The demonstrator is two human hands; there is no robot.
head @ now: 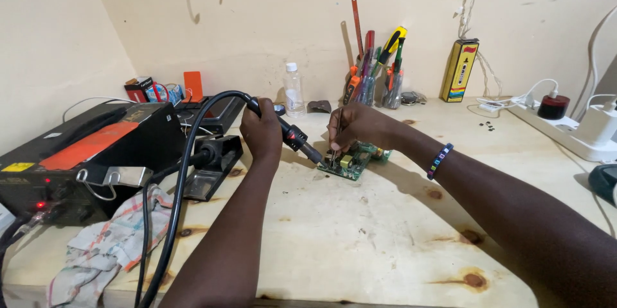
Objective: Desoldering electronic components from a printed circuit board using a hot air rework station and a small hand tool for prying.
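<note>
Pale wood bench (pixel 360 231) w/ green circuit board (pixel 350 160): left hand (pixel 262 131) fisted round hot-air wand (pixel 292 134), nozzle at board; right hand (pixel 357 127) pinching tweezers (pixel 337 147) on it.

Bare table (pixel 360 231) in front lies open; black box (pixel 83 154) and rag (pixel 103 250) crowd the left.

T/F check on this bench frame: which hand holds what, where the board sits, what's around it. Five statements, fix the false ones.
1. The left hand grips the black hot-air handpiece. True.
2. The green circuit board lies on a metal tray. False: it lies on the pale wooden bench.
3. The right hand holds thin metal tweezers over the board. True.
4. The clear plastic bottle lies on its side. False: it stands upright by the wall.
5. The checked rag covers the board. False: it lies at the bench's left edge.
</note>
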